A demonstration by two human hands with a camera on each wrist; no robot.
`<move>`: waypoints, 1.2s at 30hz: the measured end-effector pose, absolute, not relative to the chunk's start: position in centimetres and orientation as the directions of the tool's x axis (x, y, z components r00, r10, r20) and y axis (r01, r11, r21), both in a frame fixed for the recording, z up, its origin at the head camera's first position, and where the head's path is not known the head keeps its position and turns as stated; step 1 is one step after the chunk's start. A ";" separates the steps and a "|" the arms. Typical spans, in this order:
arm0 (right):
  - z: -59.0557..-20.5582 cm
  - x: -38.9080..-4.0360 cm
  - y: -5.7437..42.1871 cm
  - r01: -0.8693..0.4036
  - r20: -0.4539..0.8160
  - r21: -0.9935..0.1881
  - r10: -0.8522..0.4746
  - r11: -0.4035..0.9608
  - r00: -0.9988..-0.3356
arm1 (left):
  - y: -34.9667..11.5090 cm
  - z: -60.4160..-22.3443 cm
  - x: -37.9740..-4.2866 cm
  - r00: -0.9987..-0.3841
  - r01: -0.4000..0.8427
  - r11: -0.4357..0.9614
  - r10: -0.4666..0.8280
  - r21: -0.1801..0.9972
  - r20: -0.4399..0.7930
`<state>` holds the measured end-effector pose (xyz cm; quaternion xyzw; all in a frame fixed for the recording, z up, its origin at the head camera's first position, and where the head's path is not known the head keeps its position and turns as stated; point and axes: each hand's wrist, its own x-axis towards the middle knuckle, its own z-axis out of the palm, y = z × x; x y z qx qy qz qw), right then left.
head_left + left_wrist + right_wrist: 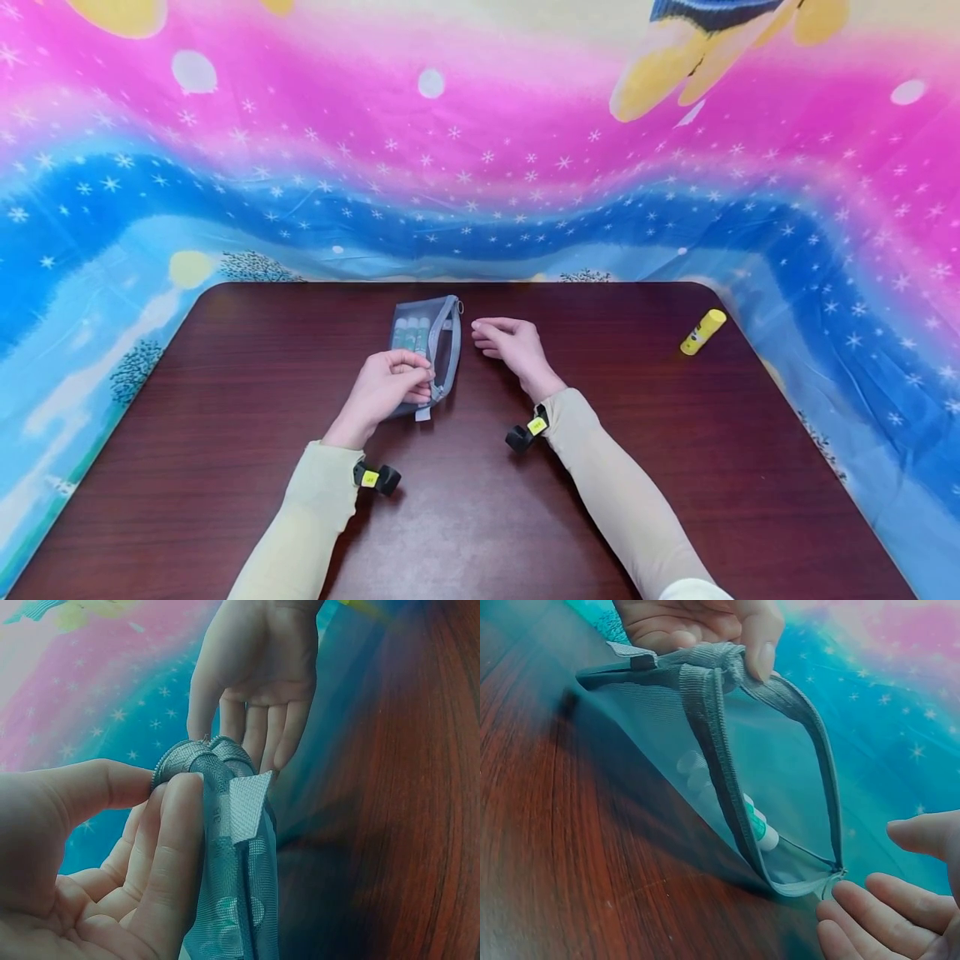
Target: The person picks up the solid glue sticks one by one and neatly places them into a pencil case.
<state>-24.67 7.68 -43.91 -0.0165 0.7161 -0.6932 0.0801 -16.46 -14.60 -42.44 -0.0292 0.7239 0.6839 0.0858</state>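
Observation:
A grey mesh zip pouch (442, 333) stands unzipped in the middle of the table, its mouth gaping toward the right. My left hand (386, 385) pinches the near end of its zipper edge between thumb and fingers, beside a small fabric tag (251, 808). Through the mesh show several white-capped tubes (412, 332) with green labels, lying inside. My right hand (513, 346) is just right of the pouch's mouth, holding nothing, its fingers loosely extended. In the right wrist view its fingertips are close to the ring pull (829, 888) at the far end of the zipper.
A yellow glue stick (702, 332) lies at the right side of the dark wooden table (600, 508). A printed cloth (480, 192) in pink and blue hangs behind the table and along its sides. Each wrist wears a black camera strap (527, 431).

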 end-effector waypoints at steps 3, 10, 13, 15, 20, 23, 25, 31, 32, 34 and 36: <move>-43.8 -24.6 8.0 0.085 -0.088 -0.996 -0.134 0.031 -0.987 | -14.6 -42.6 -16.5 -0.984 -0.158 0.060 0.076 0.986 -0.162; -43.7 -24.5 8.6 0.092 -0.096 -0.995 -0.116 0.035 -0.989 | -14.6 -42.5 -16.4 -0.984 -0.158 0.057 0.076 0.986 -0.162; -43.5 -24.4 8.9 0.090 -0.093 -0.995 -0.107 0.037 -0.990 | -14.6 -42.5 -16.4 -0.984 -0.155 0.059 0.078 0.986 -0.160; -43.4 -24.4 9.1 0.086 -0.090 -0.996 -0.106 0.035 -0.990 | -14.6 -42.5 -16.4 -0.984 -0.159 0.059 0.078 0.986 -0.163; -43.1 -24.3 9.8 0.068 -0.069 -0.998 -0.113 0.019 -0.991 | -14.5 -42.4 -16.4 -0.983 -0.163 0.050 0.078 0.985 -0.167; -42.8 -24.2 10.3 0.051 -0.051 -0.999 -0.111 0.002 -0.992 | -14.5 -42.4 -16.4 -0.983 -0.162 0.049 0.078 0.986 -0.166; -42.5 -24.1 10.6 0.042 -0.041 -0.999 -0.105 -0.009 -0.994 | -14.5 -42.3 -16.4 -0.983 -0.164 0.050 0.076 0.985 -0.167; -41.8 -24.2 11.8 0.004 -0.002 -1.000 -0.088 -0.030 -0.996 | -14.4 -42.3 -16.5 -0.982 -0.170 0.059 0.075 0.984 -0.175; -41.6 -24.2 12.0 -0.003 0.006 -0.999 -0.084 -0.033 -0.996 | -14.4 -42.3 -16.4 -0.982 -0.170 0.062 0.076 0.983 -0.175; -41.4 -24.2 12.4 -0.017 0.020 -0.999 -0.074 -0.042 -0.997 | -14.4 -42.4 -16.4 -0.981 -0.173 0.066 0.074 0.983 -0.178; -41.2 -24.3 12.7 -0.026 0.029 -0.999 -0.061 -0.046 -0.998 | -14.4 -42.4 -16.4 -0.981 -0.173 0.068 0.074 0.983 -0.177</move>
